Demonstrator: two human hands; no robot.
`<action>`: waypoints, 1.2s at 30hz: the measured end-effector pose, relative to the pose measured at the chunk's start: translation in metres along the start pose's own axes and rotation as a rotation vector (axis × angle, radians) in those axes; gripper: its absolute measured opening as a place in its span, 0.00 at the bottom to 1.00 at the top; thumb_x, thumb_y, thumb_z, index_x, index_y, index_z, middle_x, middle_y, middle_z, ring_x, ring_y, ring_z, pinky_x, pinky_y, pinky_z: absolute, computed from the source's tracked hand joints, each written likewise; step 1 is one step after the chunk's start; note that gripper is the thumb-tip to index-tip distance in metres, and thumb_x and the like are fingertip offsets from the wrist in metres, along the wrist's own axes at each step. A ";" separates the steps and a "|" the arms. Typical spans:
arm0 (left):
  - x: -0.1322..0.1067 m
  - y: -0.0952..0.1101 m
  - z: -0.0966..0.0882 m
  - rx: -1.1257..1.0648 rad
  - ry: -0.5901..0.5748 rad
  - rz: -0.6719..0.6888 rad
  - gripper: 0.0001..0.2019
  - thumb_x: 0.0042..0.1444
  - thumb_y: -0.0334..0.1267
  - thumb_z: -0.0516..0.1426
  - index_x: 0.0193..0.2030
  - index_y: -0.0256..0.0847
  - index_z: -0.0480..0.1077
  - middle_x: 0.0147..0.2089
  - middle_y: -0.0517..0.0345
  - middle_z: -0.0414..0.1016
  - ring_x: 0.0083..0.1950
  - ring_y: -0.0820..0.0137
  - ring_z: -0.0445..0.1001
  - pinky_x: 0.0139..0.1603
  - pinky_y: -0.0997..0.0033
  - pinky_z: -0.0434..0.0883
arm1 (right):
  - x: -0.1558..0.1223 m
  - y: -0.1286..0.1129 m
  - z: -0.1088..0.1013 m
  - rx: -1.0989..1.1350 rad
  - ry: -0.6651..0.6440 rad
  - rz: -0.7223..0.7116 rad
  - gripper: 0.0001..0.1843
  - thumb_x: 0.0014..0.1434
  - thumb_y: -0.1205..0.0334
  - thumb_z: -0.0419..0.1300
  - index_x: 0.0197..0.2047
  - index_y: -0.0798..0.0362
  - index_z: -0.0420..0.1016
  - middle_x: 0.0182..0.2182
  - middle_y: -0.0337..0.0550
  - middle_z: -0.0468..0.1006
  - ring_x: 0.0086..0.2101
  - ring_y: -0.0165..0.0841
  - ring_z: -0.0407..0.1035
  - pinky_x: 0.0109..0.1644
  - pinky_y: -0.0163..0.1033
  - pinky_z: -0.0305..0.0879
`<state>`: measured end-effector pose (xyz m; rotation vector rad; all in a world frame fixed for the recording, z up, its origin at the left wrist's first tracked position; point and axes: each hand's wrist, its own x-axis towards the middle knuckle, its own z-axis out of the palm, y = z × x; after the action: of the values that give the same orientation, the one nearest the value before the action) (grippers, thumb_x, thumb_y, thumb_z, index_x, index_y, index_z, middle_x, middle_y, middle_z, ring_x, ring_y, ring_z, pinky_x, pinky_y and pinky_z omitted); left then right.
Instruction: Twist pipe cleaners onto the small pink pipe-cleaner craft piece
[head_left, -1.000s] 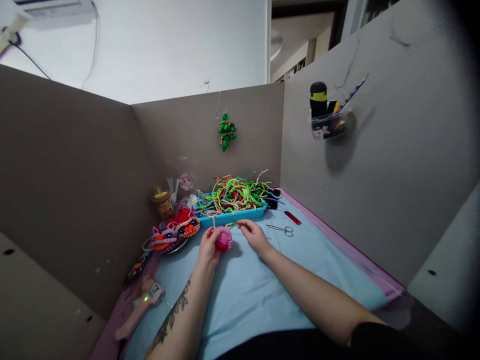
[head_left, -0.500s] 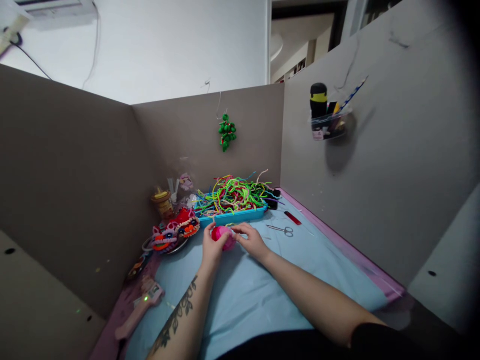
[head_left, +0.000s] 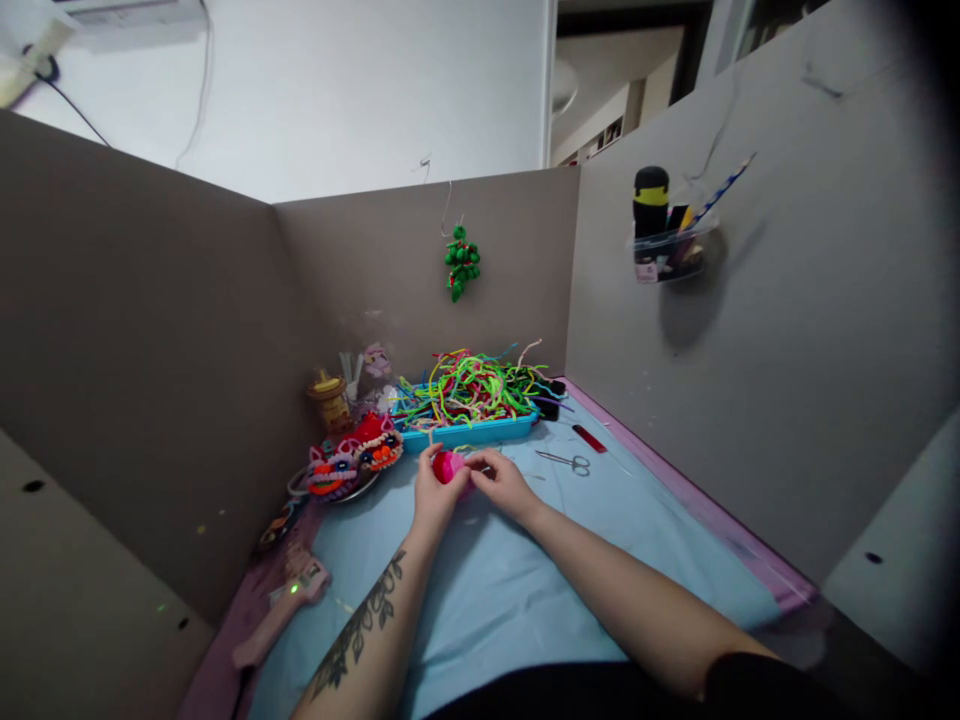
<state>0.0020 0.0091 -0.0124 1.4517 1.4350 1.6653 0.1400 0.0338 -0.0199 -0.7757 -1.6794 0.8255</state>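
Between my hands, just in front of the tray, is a small round pink and red fuzzy piece (head_left: 448, 466), seemingly of pipe cleaner. My left hand (head_left: 436, 492) is closed around its left and near side, with the thumb across the front. On the other side, my right hand (head_left: 506, 488) has thumb and fingertips pinched together at the edge of the piece. My fingers cover part of it, so the exact spot of the right pinch is hard to make out.
A blue tray (head_left: 472, 433) heaped with pipe cleaners (head_left: 476, 388) stands behind my hands. Scissors (head_left: 574, 463) and a red-handled tool (head_left: 589, 438) lie to the right. Fuzzy animal faces (head_left: 337, 475) and a pink glue gun (head_left: 281, 610) sit left. Grey panels surround the table.
The pink and red piece has been turned in my fingers, showing more red at the left and less pink below. The view has shifted slightly, moving everything a little rightward.
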 end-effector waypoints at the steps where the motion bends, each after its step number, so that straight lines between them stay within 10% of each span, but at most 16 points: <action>1: 0.000 0.000 0.000 0.002 0.000 0.002 0.27 0.42 0.39 0.63 0.51 0.40 0.62 0.48 0.49 0.69 0.49 0.62 0.70 0.51 0.60 0.66 | 0.000 0.001 0.001 0.011 0.001 0.016 0.08 0.51 0.67 0.57 0.36 0.53 0.74 0.33 0.42 0.73 0.35 0.32 0.69 0.36 0.36 0.67; 36: 0.001 -0.016 0.003 -0.002 -0.090 0.029 0.25 0.47 0.38 0.60 0.52 0.39 0.62 0.51 0.48 0.67 0.52 0.63 0.68 0.54 0.62 0.63 | 0.000 0.005 0.001 -0.076 0.050 -0.051 0.03 0.51 0.67 0.56 0.30 0.53 0.71 0.28 0.39 0.70 0.31 0.31 0.66 0.36 0.36 0.64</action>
<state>0.0009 0.0160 -0.0269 1.5327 1.3695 1.5972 0.1393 0.0361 -0.0239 -0.7953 -1.6867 0.7049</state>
